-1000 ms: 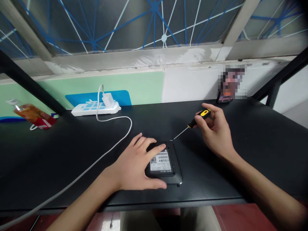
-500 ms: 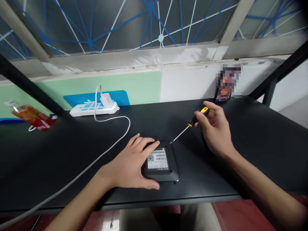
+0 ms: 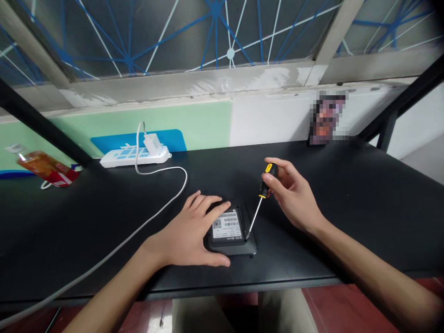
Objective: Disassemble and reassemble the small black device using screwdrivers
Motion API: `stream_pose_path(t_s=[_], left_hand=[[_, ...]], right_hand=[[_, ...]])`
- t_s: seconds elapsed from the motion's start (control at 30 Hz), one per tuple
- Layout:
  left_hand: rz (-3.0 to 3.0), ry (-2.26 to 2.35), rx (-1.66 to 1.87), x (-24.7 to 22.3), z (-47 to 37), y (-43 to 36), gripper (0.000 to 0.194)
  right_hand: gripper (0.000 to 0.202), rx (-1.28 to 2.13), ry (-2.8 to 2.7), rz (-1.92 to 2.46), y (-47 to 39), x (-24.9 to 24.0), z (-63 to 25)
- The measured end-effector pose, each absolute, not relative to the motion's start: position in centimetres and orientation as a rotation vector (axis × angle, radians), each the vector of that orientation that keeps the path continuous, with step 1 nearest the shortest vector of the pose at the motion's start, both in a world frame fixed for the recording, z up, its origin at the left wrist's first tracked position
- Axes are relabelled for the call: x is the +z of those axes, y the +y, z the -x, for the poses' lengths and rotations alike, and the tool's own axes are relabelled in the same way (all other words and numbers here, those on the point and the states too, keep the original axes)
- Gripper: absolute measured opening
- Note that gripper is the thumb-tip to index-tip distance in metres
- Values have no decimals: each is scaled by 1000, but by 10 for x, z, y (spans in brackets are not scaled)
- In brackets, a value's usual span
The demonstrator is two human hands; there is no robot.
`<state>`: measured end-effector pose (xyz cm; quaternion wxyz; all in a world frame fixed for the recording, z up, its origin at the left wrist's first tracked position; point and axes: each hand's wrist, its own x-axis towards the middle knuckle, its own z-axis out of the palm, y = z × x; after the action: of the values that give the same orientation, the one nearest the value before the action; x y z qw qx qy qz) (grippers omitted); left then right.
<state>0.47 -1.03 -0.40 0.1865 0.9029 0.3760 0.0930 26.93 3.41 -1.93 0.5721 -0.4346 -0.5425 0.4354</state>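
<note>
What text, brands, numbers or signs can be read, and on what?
None reads clearly.
White label on the black device: QR code and barcodes show; print too small.
Red bottle label: blurred.
White mark on blue wall panel: unreadable.
Phone screen: pixelated.

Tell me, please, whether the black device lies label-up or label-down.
Label-up: the white label shows on top of the black device.

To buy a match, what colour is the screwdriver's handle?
The handle is black and yellow; see head view.
</note>
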Motion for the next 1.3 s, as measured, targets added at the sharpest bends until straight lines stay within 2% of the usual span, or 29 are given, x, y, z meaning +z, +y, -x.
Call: stream_pose_path(t_s=[0.47,0.8,1.3], left_hand=[[-2609,1061,226,-3,-4,-11,102],[-2797,772,485,-1,-9,-16,54],[-2801,698,504,-7,-15,-20,41]], right_hand=[[38,939,-1367,1061,26,-10,-264],[41,909,-1415,985,21,-9,-262],[39,850,-1347,1021,25,-8,-267]])
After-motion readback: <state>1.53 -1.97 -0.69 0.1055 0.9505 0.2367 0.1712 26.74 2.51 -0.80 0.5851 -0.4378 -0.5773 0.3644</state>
